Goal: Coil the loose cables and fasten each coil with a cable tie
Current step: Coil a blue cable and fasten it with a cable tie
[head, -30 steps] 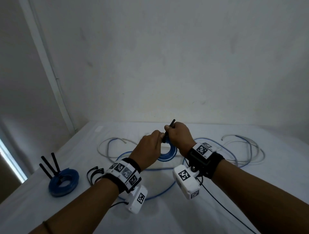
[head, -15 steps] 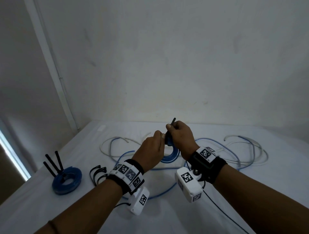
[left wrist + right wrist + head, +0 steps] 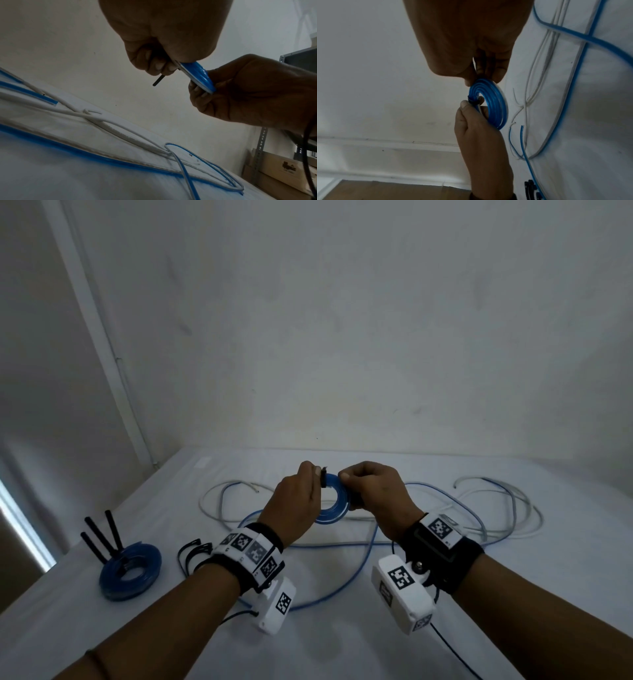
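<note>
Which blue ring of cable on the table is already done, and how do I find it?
Look at the white table and go to its left edge, beside the wall. The finished blue coil lies flat there, left of the spare black cable ties. Three black tie tails stick up from it, and no hand touches it, unlike the other coil.

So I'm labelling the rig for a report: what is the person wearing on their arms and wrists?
Both forearms are bare, without sleeves. The left wrist carries a black strap faced with white blocks bearing black square markers, and a white camera housing hangs below it. The right wrist has a wide black band, one marker tag and a white housing trailing a thin black cable.
</note>
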